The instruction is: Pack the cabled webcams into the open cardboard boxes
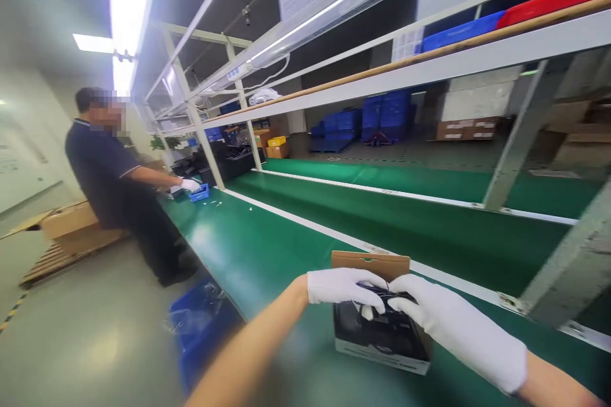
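An open cardboard box (pixel 382 359) with black and white printed sides stands on the green bench, its brown flap (pixel 363 261) raised at the back. My left hand (pixel 348 286), in a white glove, reaches over the box from the left, fingers curled round a bundled black cable (pixel 389 299). From the right, my right hand (pixel 439 311), also gloved in white, pinches the same bundle with thumb and fingers. Both hands are at the box's opening, close together. Dark contents lie inside the box, partly hidden by my fingers and too blurred to name.
Metal uprights (pixel 513 140) and an overhead shelf (pixel 429 54) frame the green bench (pixel 267 241). A co-worker (pixel 119 172) stands at the far left, a gloved hand by a small blue tray (pixel 199 193). Below the bench edge sits a blue bin (pixel 205 324) with clear plastic.
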Demonstrator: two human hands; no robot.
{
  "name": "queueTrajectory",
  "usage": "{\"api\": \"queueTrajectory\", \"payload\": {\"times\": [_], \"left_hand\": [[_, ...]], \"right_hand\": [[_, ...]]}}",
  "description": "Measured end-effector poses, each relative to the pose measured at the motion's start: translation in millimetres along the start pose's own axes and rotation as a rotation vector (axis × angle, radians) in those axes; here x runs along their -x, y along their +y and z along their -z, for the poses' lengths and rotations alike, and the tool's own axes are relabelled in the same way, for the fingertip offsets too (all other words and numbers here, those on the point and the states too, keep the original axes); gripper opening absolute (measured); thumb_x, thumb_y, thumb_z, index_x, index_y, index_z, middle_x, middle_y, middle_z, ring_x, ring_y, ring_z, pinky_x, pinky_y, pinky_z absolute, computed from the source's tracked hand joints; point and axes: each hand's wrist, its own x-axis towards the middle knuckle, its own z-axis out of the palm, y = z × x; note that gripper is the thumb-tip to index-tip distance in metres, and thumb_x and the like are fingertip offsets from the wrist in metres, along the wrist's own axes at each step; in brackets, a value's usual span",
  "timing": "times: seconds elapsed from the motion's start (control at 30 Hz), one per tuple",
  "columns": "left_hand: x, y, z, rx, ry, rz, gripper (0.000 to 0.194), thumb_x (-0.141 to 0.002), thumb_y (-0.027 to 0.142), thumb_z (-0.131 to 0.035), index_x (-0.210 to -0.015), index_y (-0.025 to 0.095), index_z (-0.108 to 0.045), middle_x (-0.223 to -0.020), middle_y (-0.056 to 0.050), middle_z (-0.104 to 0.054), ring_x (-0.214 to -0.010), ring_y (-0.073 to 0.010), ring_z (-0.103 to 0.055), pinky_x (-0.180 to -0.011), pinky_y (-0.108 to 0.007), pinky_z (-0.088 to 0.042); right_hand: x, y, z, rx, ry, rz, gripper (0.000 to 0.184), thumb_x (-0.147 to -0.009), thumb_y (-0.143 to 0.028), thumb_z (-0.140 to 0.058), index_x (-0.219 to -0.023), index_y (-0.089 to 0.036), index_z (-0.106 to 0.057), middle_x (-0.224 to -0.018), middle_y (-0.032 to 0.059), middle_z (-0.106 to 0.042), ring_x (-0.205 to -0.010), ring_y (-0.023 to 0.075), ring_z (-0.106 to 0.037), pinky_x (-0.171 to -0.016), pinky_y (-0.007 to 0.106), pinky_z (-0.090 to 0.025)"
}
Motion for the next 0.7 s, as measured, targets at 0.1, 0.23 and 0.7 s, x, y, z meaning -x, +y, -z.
{"api": "queueTrajectory", "payload": {"times": [0.1, 0.23, 0.7], "left_hand": [[-4.9, -0.1, 0.2, -0.030, -0.061, 0.031, 0.038, -0.083, 0.042, -0.064, -0.116, 0.024, -0.062, -0.096, -0.001, -0.062, -0.081, -0.0133, -0.060, -0.079, -0.029, -0.047], [-11.6, 3.1, 2.4, -0.151, -0.098, 0.091, 0.038, -0.083, 0.043, -0.064, -0.115, 0.022, -0.061, -0.091, -0.001, -0.063, -0.077, -0.0131, -0.057, -0.074, -0.028, -0.047], [-25.5, -8.6, 11.4, -0.404, -0.115, 0.152, 0.052, -0.084, 0.054, -0.056, -0.129, 0.027, -0.055, -0.104, 0.001, -0.065, -0.074, -0.0134, -0.062, -0.083, -0.034, -0.049]], "right_hand": [[-1.2, -0.6, 2.0, -0.051, -0.069, -0.099, 0.032, -0.092, -0.040, -0.036, -0.094, -0.023, -0.063, -0.097, 0.0047, -0.068, -0.086, 0.0221, -0.063, -0.079, 0.036, -0.049], [-1.2, 7.3, 0.3, -0.022, -0.110, -0.064, 0.031, -0.092, -0.039, -0.035, -0.092, -0.023, -0.061, -0.094, 0.0039, -0.068, -0.084, 0.0224, -0.063, -0.076, 0.036, -0.048], [-3.5, 21.4, -11.8, 0.250, -0.058, 0.066, 0.029, -0.093, -0.031, -0.039, -0.082, -0.024, -0.065, -0.081, 0.0044, -0.070, -0.071, 0.0230, -0.065, -0.063, 0.034, -0.048]]}}
